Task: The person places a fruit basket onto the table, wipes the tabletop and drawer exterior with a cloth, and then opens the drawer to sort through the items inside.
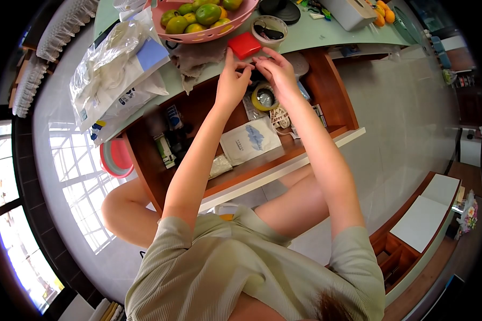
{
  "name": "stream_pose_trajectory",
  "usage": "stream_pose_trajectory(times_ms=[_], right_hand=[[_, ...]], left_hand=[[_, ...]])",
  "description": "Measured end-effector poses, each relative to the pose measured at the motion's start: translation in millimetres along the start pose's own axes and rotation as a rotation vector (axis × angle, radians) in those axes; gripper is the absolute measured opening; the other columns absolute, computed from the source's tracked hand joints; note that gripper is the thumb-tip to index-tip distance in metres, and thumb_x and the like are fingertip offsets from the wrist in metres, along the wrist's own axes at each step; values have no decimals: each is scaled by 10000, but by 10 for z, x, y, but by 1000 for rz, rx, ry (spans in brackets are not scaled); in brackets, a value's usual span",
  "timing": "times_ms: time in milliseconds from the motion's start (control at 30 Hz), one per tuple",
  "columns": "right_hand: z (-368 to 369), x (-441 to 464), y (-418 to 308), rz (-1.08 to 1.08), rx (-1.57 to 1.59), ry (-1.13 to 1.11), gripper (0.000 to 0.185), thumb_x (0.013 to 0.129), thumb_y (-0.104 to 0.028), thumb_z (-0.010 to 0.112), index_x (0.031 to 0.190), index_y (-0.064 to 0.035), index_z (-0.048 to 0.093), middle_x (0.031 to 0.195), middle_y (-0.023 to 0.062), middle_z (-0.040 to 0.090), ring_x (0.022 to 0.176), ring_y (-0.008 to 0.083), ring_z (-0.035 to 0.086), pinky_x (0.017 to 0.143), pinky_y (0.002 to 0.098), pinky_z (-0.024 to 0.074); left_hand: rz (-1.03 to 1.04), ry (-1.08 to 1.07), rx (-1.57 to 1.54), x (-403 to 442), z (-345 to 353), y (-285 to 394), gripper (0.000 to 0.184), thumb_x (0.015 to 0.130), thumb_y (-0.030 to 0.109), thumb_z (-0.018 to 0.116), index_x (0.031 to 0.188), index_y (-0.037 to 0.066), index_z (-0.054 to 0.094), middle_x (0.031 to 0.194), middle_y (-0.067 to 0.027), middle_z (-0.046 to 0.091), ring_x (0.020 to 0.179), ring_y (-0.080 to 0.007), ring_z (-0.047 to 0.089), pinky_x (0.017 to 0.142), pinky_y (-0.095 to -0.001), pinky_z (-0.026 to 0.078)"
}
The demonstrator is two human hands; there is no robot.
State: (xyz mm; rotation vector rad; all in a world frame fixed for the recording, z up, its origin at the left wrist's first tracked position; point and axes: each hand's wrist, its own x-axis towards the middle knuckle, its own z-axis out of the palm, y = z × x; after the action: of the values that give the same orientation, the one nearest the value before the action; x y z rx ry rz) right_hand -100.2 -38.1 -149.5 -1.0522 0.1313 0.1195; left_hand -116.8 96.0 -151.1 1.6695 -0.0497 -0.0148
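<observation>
My left hand (pixel 233 81) and my right hand (pixel 277 74) come together above the back of an open wooden drawer (pixel 142 155). Their fingers are curled inward, thumbs nearly meeting, index fingers pointing forward. Whatever is pinched between them is too small or hidden to make out. Just beyond the fingertips lies a red box (pixel 244 45) on the table edge. Below the hands, the drawer holds a yellow roll of tape (pixel 263 97), a white packet with a blue print (pixel 250 140), a small clear packet (pixel 219 166) and a green-and-white box (pixel 165 150).
On the green tabletop (pixel 326 36) stand a pink basket (pixel 198 37) of green-orange fruit, a round tub (pixel 269 31) with dark items, and a grey box (pixel 351 13). Plastic bags (pixel 118 69) hang over the left edge. A pink basin (pixel 118 159) sits on the floor.
</observation>
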Motion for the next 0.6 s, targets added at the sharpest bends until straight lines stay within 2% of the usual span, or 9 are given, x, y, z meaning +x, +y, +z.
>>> stream_pose_trajectory(times_ms=[67, 167, 200, 333, 433, 500, 567, 600], right_hand=[[-52, -9, -18, 9, -8, -10, 435, 768, 5, 591, 1177, 15, 443, 970, 100, 533, 931, 191, 587, 779, 254, 494], [-109, -87, -55, -39, -237, 53, 349, 759, 0, 595, 1091, -4, 487, 970, 108, 541, 869, 167, 593, 737, 250, 502], [-174, -90, -22, -89, -326, 45, 275, 759, -14, 598, 1019, -9, 506, 917, 103, 569, 809, 150, 594, 691, 240, 497], [-481, -111, 89, -95, -631, -110, 244, 772, -52, 601, 1004, -18, 532, 798, 63, 603, 754, 144, 597, 645, 243, 472], [-701, -184, 182, -99, -1001, -205, 236, 773, -91, 611, 994, -35, 554, 796, 59, 607, 737, 158, 600, 645, 275, 468], [-796, -230, 228, 72, -1161, -235, 251, 764, -155, 623, 993, -62, 579, 825, 96, 622, 769, 204, 600, 680, 308, 467], [-994, -203, 442, 60, -1323, -275, 275, 744, -188, 637, 987, -65, 593, 805, 106, 623, 788, 245, 603, 694, 337, 472], [-1010, -211, 427, 119, -1418, -324, 391, 734, -201, 638, 1096, -86, 546, 927, 150, 597, 863, 308, 592, 737, 378, 477]], left_hand=[[72, 53, -66, -75, 36, -49, 627, 864, -10, 462, 1398, 7, 134, 934, -94, 592, 628, -79, 502, 603, -194, 432], [139, 75, 6, -238, 43, -63, 623, 803, -54, 481, 1362, 31, 220, 835, -75, 585, 581, -92, 507, 573, -222, 430], [112, 76, -48, -314, 63, -16, 563, 794, -71, 472, 1318, 39, 298, 797, -66, 567, 587, -73, 471, 580, -209, 411], [50, 22, -69, -507, 154, -268, 448, 852, -56, 429, 1283, 33, 350, 828, -52, 555, 581, -45, 432, 541, -165, 382], [-32, -33, -22, -615, 227, -511, 406, 841, -60, 426, 1236, 35, 421, 812, -34, 556, 573, -42, 438, 536, -170, 385], [-104, -61, 25, -668, 268, -651, 373, 833, -54, 433, 1194, 34, 466, 815, -32, 560, 570, -44, 446, 532, -175, 389], [-149, -81, 75, -704, 300, -784, 346, 825, -47, 439, 1155, 33, 503, 821, -32, 564, 568, -46, 455, 532, -181, 395], [-158, -89, 101, -715, 311, -833, 334, 822, -44, 442, 1138, 32, 517, 825, -33, 567, 569, -47, 460, 533, -183, 399]])
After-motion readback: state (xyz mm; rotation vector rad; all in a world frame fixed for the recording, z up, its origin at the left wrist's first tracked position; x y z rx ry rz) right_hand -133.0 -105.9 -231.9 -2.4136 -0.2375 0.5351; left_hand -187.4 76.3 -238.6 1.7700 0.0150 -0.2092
